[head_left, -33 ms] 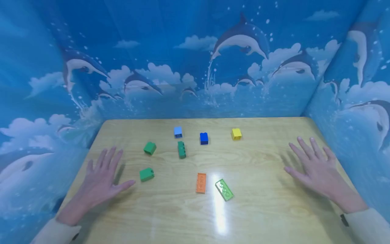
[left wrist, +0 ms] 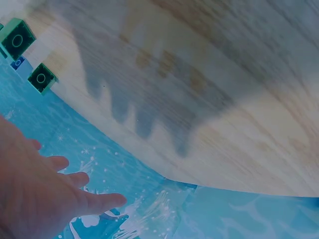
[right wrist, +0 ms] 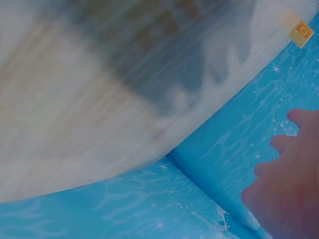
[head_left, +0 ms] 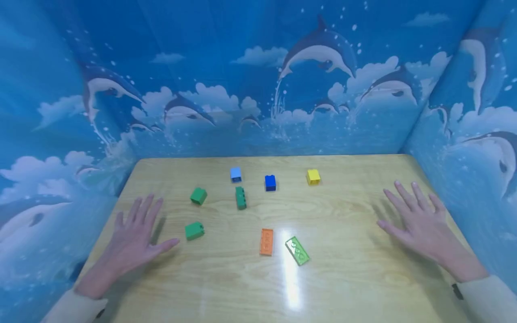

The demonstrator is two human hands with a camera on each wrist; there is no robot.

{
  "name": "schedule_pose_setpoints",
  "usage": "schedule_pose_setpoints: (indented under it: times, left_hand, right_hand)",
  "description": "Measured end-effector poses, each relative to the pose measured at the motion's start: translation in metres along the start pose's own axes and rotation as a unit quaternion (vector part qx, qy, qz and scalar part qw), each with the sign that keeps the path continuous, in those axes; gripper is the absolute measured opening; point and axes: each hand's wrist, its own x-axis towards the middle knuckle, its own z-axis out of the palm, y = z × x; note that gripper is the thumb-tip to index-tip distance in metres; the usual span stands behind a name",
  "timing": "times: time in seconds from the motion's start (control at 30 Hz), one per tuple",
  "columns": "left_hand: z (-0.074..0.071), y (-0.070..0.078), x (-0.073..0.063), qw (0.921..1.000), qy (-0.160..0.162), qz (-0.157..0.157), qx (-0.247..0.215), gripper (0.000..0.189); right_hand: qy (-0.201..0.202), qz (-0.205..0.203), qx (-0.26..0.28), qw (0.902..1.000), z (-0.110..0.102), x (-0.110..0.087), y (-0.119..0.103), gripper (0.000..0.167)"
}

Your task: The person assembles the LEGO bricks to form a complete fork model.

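Holding nothing: left hand (head_left: 135, 237) at nine o'clock, right hand (head_left: 422, 231) at three, fingers straight and spread. Nearest left hand, apart: green block (head_left: 194, 231) at its three o'clock. Farther out on table (head_left: 347, 269): orange block (head_left: 266, 242) near centre, blue block (head_left: 270, 183) at twelve, yellow block (head_left: 313, 177) at one. Looks like waiting step; picking up would call for reaching inward, pinching. Left wrist view shows rings inside hollow green blocks (left wrist: 42, 78), indistinct in head view.
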Motion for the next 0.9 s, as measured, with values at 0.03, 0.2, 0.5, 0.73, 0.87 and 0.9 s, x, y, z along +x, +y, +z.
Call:
schedule_pose_setpoints:
  times: [0.03, 0.2, 0.5, 0.73, 0.87, 0.9]
  left_hand:
    - [0.0, 0.0, 0.0, 1.0, -0.003, -0.002, -0.001, 0.123]
    - [0.001, 0.001, -0.001, 0.9999, -0.014, -0.006, -0.007, 0.12]
    - [0.005, 0.004, 0.002, 0.9951, -0.018, -0.028, -0.094, 0.096]
    - [0.002, 0.011, 0.012, 0.9712, -0.06, -0.08, -0.216, 0.083]
    - [-0.003, 0.013, 0.021, 0.9549, -0.078, -0.11, -0.264, 0.082]
    - [-0.004, 0.013, 0.024, 0.9502, -0.081, -0.116, -0.277, 0.082]
  right_hand:
    - [-0.001, 0.002, 0.002, 1.0, 0.001, -0.001, 0.0, 0.092]
    - [-0.003, 0.011, 0.016, 0.9998, 0.003, -0.009, -0.002, 0.09]
    - [-0.012, 0.028, 0.099, 0.9946, 0.004, -0.007, -0.021, 0.084]
    - [-0.02, 0.092, 0.254, 0.9627, -0.001, 0.002, -0.058, 0.064]
    - [-0.011, 0.107, 0.301, 0.9476, -0.001, 0.01, -0.085, 0.05]
    - [-0.009, 0.109, 0.313, 0.9436, -0.001, 0.012, -0.091, 0.047]
